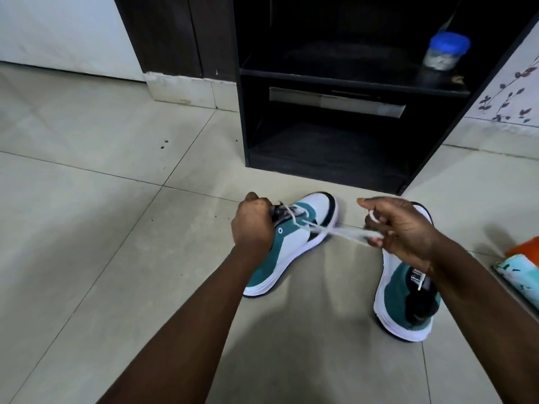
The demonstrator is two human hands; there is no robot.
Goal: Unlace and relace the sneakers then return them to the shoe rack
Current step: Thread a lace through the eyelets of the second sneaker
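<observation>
Indoors, pale tiled floor, dark shoe rack, left hand gripping sneaker, right hand pinching lace.

home interior, tiled floor, dark wooden shoe rack, flower-patterned wall tile

- left sneaker, teal and white, tipped on its side mid-frame on the tiles
- its white lace stretched out to the right
- right sneaker upright, lower right
- black shoe rack, upper middle
</observation>
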